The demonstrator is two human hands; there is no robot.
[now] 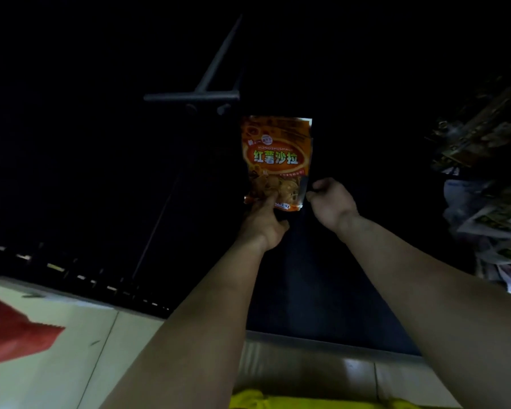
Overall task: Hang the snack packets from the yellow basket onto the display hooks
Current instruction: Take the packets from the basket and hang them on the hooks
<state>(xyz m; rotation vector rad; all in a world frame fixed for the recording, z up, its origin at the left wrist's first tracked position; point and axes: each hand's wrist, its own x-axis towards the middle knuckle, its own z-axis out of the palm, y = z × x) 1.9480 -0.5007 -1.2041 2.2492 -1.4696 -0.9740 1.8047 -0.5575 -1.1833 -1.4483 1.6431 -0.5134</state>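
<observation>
A dim shop: metal display hook (pixel 219 54) and racks of packaged goods (pixel 478 137).

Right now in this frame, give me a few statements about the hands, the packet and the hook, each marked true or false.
1. The left hand grips the orange packet. True.
2. The right hand hangs idle. False: it pinches the packet's lower right edge.
3. The packet is held upside down. False: its print reads upright.
4. The display hook sits up-left of the packet. True.
</observation>
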